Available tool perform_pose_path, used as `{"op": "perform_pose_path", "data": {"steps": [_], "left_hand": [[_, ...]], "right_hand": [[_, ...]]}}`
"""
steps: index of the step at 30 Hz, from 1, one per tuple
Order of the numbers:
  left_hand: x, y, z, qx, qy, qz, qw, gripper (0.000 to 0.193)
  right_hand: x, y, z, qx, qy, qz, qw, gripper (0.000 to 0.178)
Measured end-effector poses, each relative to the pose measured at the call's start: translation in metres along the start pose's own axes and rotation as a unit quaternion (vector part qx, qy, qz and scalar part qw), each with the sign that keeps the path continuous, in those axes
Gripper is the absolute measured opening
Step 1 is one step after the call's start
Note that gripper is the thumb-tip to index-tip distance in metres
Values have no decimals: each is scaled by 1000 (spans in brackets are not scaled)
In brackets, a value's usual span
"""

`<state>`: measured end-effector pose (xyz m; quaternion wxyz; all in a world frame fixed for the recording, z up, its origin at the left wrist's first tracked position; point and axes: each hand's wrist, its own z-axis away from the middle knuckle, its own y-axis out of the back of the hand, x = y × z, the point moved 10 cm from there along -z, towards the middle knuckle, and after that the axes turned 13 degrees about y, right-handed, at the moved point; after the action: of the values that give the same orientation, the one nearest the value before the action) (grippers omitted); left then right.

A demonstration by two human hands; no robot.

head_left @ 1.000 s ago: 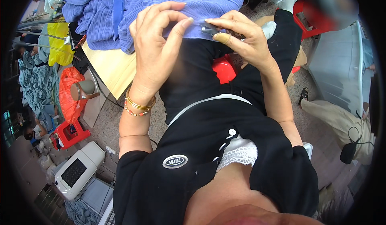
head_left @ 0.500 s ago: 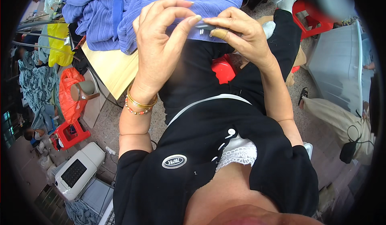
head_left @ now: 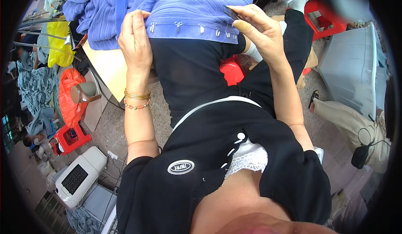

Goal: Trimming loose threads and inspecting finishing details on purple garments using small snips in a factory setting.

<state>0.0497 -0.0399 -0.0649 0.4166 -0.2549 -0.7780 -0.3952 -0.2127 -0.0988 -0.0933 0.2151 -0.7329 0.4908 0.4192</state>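
A blue ribbed garment (head_left: 188,8) lies across the table and over my lap. Several small pale metal fasteners, like hooks or pins, run along its smooth blue band (head_left: 190,29). My left hand (head_left: 137,39) is closed at the left end of that band, fingers together and seemingly pinching the cloth; the fingertips are partly hidden. Over the band's right end, my right hand (head_left: 261,31) grips a small dark metal tool (head_left: 229,13), perhaps thread snips, between thumb and fingers. A tan wrap covers the right thumb tip.
A pale wooden tabletop (head_left: 104,68) stands at the left, with a yellow bag (head_left: 60,45) beyond. Red stools (head_left: 73,138) are at left and far right. A large pale bin (head_left: 349,68) stands right, near another person's leg (head_left: 347,125). A white machine (head_left: 81,177) sits lower left.
My hands have moved apart from close together above the garment. The left hand went left and down to the band; the right hand shifted slightly right, still holding the dark tool. The fastener row now shows.
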Motion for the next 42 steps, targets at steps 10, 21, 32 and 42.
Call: {"op": "perform_pose_path", "data": {"steps": [10,21,32,42], "left_hand": [[-69,22,-2,50,76,-150,985,29],[42,34,26,-4,-166,-50,985,24],[64,11,43,1,-335,-116,935,21],[69,7,34,-102,-267,-94,954,14]], "right_hand": [[1,-7,6,-12,-28,-20,999,31],[-5,-12,-1,-23,-16,-4,1000,32],[-32,-32,-14,-85,31,78,993,33],[-59,-70,-39,-190,166,158,955,34]]}}
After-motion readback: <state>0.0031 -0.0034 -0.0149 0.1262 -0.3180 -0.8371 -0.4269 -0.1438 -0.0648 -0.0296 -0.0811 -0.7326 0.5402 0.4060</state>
